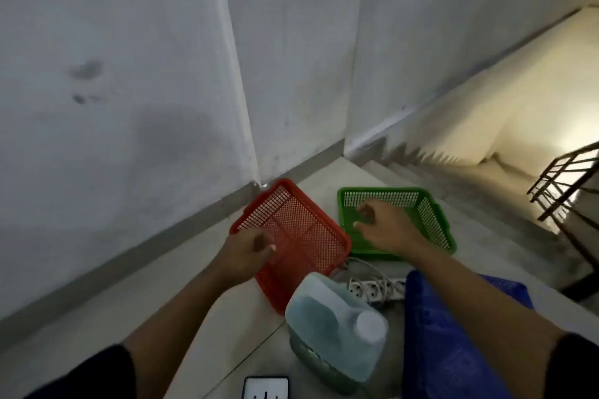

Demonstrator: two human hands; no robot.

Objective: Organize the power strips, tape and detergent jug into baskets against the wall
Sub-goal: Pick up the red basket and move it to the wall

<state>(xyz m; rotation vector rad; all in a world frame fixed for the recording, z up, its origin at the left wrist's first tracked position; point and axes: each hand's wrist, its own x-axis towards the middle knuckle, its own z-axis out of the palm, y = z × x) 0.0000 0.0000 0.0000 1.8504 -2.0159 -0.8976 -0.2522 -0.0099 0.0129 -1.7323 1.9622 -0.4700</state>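
Observation:
A red mesh basket (301,230) lies on the floor with a corner near the wall corner. My left hand (246,256) is closed on its near left rim, thumb on the mesh. Right of it sits a green mesh basket (431,214), and my right hand (382,223) hovers over its inside with fingers apart, holding nothing. A pale green detergent jug (330,327) with a white cap stands close in front of me. Behind it lies a white power strip (376,290) with its cable. Another white power strip (265,389) shows at the bottom edge. I see no tape.
A blue mesh basket (453,334) lies under my right forearm. Grey walls (129,107) meet in a corner behind the red basket. Stairs (470,191) drop away to the right beyond the green basket, with a dark metal railing (564,185).

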